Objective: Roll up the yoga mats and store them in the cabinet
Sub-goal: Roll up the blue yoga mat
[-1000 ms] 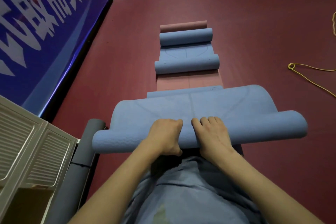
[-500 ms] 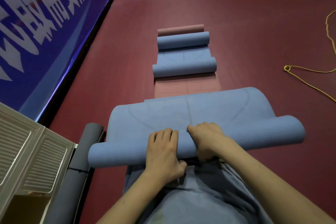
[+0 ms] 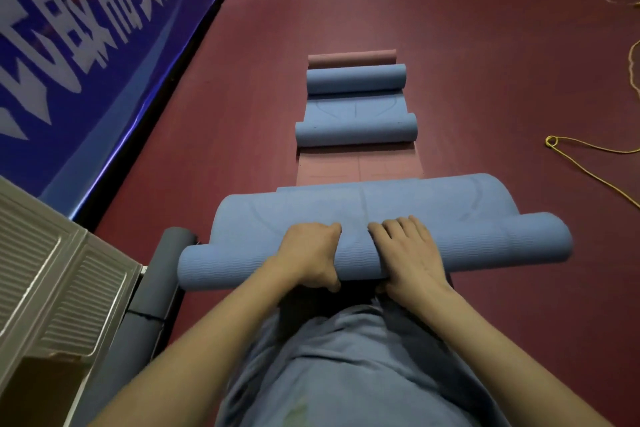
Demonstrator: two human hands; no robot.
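A blue yoga mat [image 3: 485, 246] lies partly rolled across the red floor just in front of my knees. Its loose part [image 3: 381, 198] arches up behind the roll. My left hand [image 3: 308, 253] grips the middle of the roll, fingers curled over the top. My right hand [image 3: 408, 253] lies right beside it, fingers wrapped over the roll and thumb tucked under. Farther away, a second blue mat [image 3: 356, 130], rolled at both ends, sits on a flat pink mat [image 3: 360, 166]. A louvred cabinet door [image 3: 52, 281] stands open at the lower left.
A rolled grey mat [image 3: 162, 274] lies between the cabinet and the blue roll's left end. A blue banner wall [image 3: 86, 28] runs along the left side. A yellow rope [image 3: 588, 166] trails over the floor at the right.
My hands took turns regripping the roll: the left flattened and curled again, the right curled and now lies over the top. The roll has turned slightly forward.
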